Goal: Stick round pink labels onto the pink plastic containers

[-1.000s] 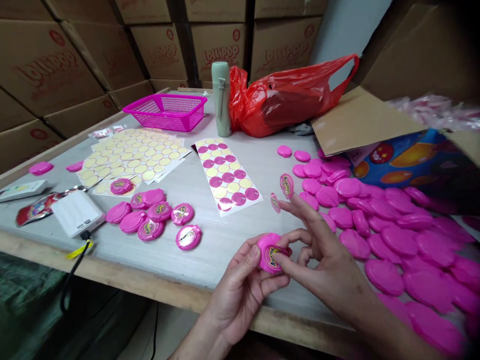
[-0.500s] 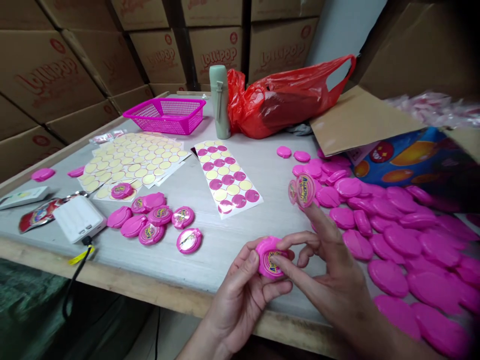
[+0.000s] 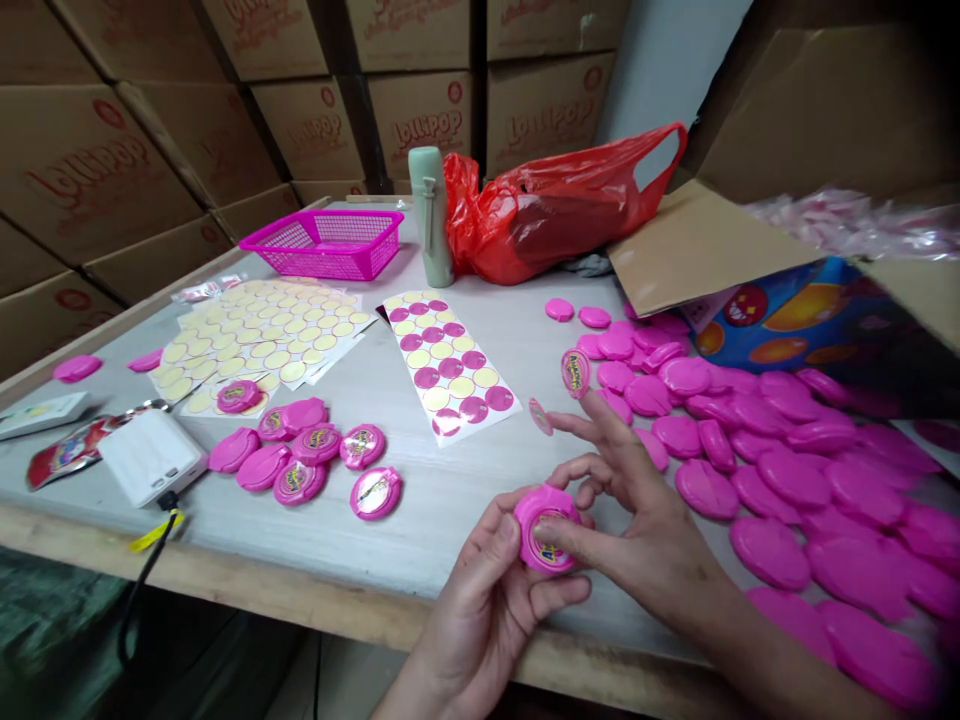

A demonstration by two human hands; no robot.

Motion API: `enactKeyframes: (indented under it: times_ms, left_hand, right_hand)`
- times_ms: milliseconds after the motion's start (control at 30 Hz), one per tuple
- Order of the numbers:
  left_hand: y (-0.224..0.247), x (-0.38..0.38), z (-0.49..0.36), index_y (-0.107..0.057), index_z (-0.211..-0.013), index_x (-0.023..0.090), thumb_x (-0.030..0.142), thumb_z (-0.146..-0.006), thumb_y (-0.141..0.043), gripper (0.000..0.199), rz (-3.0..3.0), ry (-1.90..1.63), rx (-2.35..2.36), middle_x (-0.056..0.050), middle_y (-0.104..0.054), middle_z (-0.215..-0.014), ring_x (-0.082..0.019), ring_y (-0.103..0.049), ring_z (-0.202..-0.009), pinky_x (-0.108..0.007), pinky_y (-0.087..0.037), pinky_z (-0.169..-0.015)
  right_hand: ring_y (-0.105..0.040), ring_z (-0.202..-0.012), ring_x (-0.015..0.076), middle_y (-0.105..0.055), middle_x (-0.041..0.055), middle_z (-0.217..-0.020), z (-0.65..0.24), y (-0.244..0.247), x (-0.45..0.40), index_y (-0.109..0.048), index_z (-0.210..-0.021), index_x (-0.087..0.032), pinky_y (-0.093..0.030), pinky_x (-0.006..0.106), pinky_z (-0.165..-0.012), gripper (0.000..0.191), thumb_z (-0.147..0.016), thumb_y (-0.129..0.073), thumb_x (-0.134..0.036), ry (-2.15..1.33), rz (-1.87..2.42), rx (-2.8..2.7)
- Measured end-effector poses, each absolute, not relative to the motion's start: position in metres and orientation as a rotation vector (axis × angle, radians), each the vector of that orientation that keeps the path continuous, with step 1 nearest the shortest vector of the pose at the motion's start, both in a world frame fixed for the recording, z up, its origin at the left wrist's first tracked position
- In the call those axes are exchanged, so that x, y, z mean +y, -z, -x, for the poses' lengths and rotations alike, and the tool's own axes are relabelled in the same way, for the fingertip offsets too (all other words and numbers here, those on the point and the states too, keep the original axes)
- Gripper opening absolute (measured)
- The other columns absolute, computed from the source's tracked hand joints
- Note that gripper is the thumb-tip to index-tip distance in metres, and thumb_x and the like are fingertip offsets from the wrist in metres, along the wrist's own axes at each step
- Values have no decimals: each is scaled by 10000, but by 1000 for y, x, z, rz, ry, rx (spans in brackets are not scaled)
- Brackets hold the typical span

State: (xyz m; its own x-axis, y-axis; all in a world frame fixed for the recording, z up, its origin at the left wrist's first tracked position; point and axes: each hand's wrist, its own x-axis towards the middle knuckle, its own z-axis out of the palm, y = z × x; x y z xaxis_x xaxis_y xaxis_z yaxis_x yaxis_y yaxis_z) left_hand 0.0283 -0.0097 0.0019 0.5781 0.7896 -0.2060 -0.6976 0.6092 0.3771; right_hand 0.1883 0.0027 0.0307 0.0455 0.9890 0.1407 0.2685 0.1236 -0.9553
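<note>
My left hand [image 3: 480, 610] holds a round pink plastic case [image 3: 531, 545] just above the table's front edge. A round label printed with yellow letters lies on its face. The thumb of my right hand [image 3: 637, 500] presses on that label, while its curled fingers are at the case's upper edge. Two fingers of that hand stretch out, each with a round sticker at its tip: one sticker [image 3: 575, 372] faces me and the other sticker [image 3: 540, 416] is seen nearly edge-on. A partly used sticker sheet [image 3: 457, 365] lies beyond my hands.
Several labelled pink cases [image 3: 300, 480] lie left of my hands. A large heap of plain pink cases [image 3: 795, 470] spreads at right before an open carton [image 3: 705, 245]. Behind are more sticker sheets [image 3: 262, 320], a pink basket [image 3: 322, 260], a flask [image 3: 429, 215] and a red bag [image 3: 540, 220]. A white power bank [image 3: 154, 455] is at left.
My right hand's outstretched fingers have spread apart and shifted left, so the two stickers now show separately. The thumb stays on the label. The view has shifted slightly.
</note>
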Motion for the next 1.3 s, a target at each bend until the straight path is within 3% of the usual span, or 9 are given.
enactKeyframes:
  times_ms: [300, 367, 467, 600, 733, 967, 1067, 1167, 1300]
  left_hand:
    - [-1, -7, -28, -577, -1287, 109, 345, -1022, -477, 369, -318, -815, 426, -183, -706, -1228, -260, -743, -1017, -288, -610, -828]
    - [-2, -5, -28, -556, -1321, 88, 359, -1025, -469, 411, -297, -809, 438, -210, -678, -1286, -268, -736, -1042, -288, -608, -840]
    - [-2, -5, -29, -557, -1320, 104, 344, -1021, -484, 390, -277, -831, 471, -181, -706, -1240, -258, -740, -1029, -312, -611, -854]
    - [-1, -5, -29, -536, -1323, 162, 282, -1013, -510, 334, -256, -875, 526, -126, -743, -1148, -213, -741, -1012, -344, -602, -881]
    - [-1, -5, -28, -435, -1403, 153, 373, -1023, -480, 442, -225, -820, 544, -196, -731, -1167, -248, -740, -1034, -392, -566, -928]
    - [-5, -6, -29, -491, -1386, 196, 306, -1000, -543, 404, -223, -860, 523, -120, -724, -1188, -209, -717, -1072, -367, -531, -978]
    - [-5, -5, -29, -552, -1331, 194, 295, -974, -585, 372, -221, -862, 522, -116, -707, -1222, -219, -721, -1051, -317, -568, -869]
    - [-4, -6, -29, -566, -1326, 206, 312, -965, -602, 379, -248, -841, 498, -120, -717, -1195, -230, -730, -1026, -346, -560, -899]
    - [-4, -12, -31, -617, -1251, 189, 254, -946, -642, 313, -348, -857, 512, -89, -730, -1160, -195, -725, -1022, -404, -494, -1045]
  right_hand:
    - [-622, -543, 85, -732, 85, -1178, -193, -31, 17, -156, -1599, -363, -504, 209, -461, 823, -934, -630, -463, -1333, 1285, -1090]
    - [-683, -618, 126, -713, 114, -1216, -195, -29, 21, -135, -1609, -338, -531, 235, -474, 798, -961, -564, -520, -1294, 1253, -1101]
    - [-729, -905, 208, -633, 134, -1357, -198, -24, 22, -102, -1618, -360, -606, 335, -682, 932, -898, -681, -484, -1137, 1229, -1302]
    - [-636, -1201, 285, -451, 124, -1558, -205, -21, 19, -43, -1613, -429, -575, 467, -919, 1231, -711, -881, -387, -989, 1332, -1732]
    - [-500, -1384, 329, -270, 73, -1674, -217, -23, 15, -11, -1597, -486, -491, 538, -1057, 1286, -670, -901, -454, -855, 1296, -2092]
    - [-502, -1388, 312, -280, 94, -1668, -205, -19, 12, 26, -1605, -450, -486, 523, -1066, 1257, -727, -873, -396, -811, 1289, -1907]
    - [-421, -1445, 362, -277, 90, -1672, -202, -15, 11, -44, -1608, -455, -434, 572, -1102, 1332, -621, -937, -380, -781, 1245, -2134]
    - [-483, -1397, 360, -316, 107, -1649, -202, -15, 13, -19, -1605, -458, -464, 575, -1069, 1370, -595, -943, -437, -884, 1233, -1989]
    - [-571, -1299, 298, -410, 147, -1585, -198, -12, 21, -75, -1622, -380, -465, 559, -1064, 1068, -824, -780, -462, -913, 1288, -1692]
